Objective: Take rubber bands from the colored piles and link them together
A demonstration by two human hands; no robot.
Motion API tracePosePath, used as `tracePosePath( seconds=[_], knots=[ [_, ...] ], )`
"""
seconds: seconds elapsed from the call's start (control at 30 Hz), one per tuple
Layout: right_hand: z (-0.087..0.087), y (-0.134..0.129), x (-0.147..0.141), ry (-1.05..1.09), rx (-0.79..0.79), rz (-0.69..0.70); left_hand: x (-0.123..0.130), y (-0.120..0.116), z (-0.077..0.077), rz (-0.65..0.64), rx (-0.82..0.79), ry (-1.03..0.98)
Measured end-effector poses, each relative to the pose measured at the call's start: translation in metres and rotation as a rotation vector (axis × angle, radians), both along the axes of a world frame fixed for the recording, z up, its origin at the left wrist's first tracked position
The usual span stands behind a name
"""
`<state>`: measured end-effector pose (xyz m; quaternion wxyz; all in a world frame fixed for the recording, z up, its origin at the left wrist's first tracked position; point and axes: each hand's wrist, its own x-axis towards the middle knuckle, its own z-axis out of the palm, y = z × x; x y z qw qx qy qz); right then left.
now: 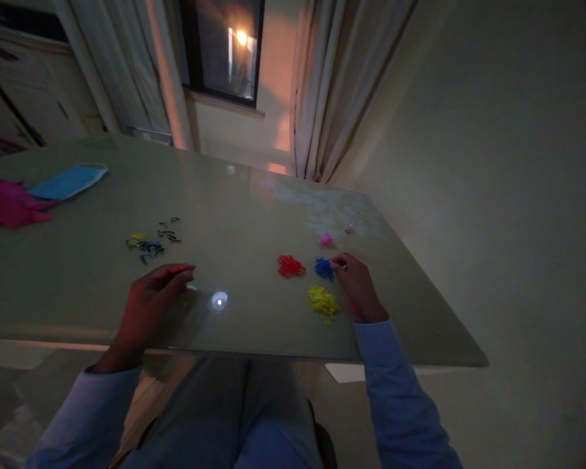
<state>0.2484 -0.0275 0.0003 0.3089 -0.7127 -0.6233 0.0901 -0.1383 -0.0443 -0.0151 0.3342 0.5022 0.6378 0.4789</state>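
A right hand (357, 286) at the blue pile (323, 268), toward the right edge of the tabletop (215, 218)

At far left, a crumpled pink cloth (10, 203) lies beside a blue face mask (71, 182), toward the tabletop's back edge. Nearer the front edge, a mixed pile (145, 247) of small dark, blue and yellow pieces sits just beside some scattered black pieces (170, 236). A person's left hand (149, 303) is in front of them, its forearm crossing the front edge; the thumb and forefinger tips are close together, though whether they grip anything cannot be told. To its right, a bright spot of light (219, 299) shines on the glossy surface. Farther right come a red pile (290, 266) and, nearer the front edge, a yellow pile (323, 303). The blue pile lies just behind the yellow one, with a small pink object (326, 240) farther back. The right hand touches the blue pile from the right, fingers bunched; whether a piece is clamped between them cannot be told. Behind it, toward the back right corner, lies a small clear object (349, 230), too blurred to identify.
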Motion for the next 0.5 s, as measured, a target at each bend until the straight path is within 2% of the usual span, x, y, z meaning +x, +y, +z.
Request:
tracePosePath(
  seconds=[0.13, 0.27, 0.4, 0.5],
  knots=[
    [0.009, -0.019, -0.012, 0.085, 0.055, 0.040, 0.000, 0.001, -0.001, -0.001, -0.010, -0.031],
    [0.011, -0.045, -0.046, 0.155, 0.098, 0.097, -0.002, 0.002, -0.006, -0.012, 0.006, -0.075],
    [-0.003, -0.067, -0.095, 0.196, 0.085, 0.307, -0.004, 0.003, -0.012, -0.037, 0.035, -0.060],
    [-0.017, -0.073, -0.123, 0.211, 0.023, 0.488, -0.006, 0.004, -0.016, -0.067, 0.067, -0.060]
  ],
)
